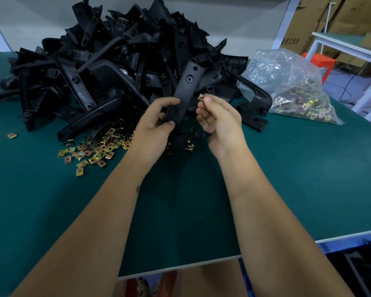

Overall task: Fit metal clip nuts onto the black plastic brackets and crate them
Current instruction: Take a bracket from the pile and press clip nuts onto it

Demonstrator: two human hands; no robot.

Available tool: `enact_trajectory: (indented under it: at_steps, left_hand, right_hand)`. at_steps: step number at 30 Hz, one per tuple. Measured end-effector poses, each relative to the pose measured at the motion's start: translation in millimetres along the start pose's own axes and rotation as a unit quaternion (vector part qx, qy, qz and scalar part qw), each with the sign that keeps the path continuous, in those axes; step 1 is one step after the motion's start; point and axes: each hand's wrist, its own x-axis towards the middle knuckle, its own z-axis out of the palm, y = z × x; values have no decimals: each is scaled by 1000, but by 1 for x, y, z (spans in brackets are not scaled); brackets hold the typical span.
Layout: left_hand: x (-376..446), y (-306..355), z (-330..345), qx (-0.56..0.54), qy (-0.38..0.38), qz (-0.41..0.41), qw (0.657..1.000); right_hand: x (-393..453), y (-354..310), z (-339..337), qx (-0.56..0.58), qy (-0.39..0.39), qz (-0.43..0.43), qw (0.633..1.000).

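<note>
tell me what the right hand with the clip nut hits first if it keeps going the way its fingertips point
Probably the held bracket: the right hand pinches a clip nut beside its right edge, though depth is unclear.

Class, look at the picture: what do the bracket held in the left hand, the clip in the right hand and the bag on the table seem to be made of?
Bracket: matte black moulded plastic, apparently; dull sheen.
Clip: probably plated metal; shiny yellowish glint.
Bag: thin clear plastic film, crinkled, contents visible.

blue crate (341, 273) cut off at lower right; its dark contents perhaps brackets.
</note>
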Motion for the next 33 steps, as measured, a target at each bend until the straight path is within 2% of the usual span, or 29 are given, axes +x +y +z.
enact_trajectory:
  at_steps: [3, 7, 12, 15, 19, 27, 33]
  left_hand:
    - [4, -3, -2, -18, 41, -23, 999]
    - [8, -3, 0, -43, 78, -32, 996]
    - [7, 5, -2, -184, 132, -53, 973]
    - [6, 7, -3, -260, 125, -83, 954]
    - [5, 6, 0, -272, 114, -111, 949]
    - [5, 7, 5, -302, 99, -107, 942]
    - [5, 8, 6, -298, 107, -89, 944]
  right_hand:
    - [-1, 0, 0, -34, -23, 12, 999]
    - [0, 0, 2, -15, -4, 37, 999]
    - [-1, 0, 3, -15, -16, 64, 998]
    - [-4, 2, 6, -42, -59, 67, 995]
    - [-7, 3, 10, -36, -95, 53, 993]
    - [-7, 3, 10, -5, -68, 54, 996]
    - [-8, 3, 11, -37, -116, 29, 992]
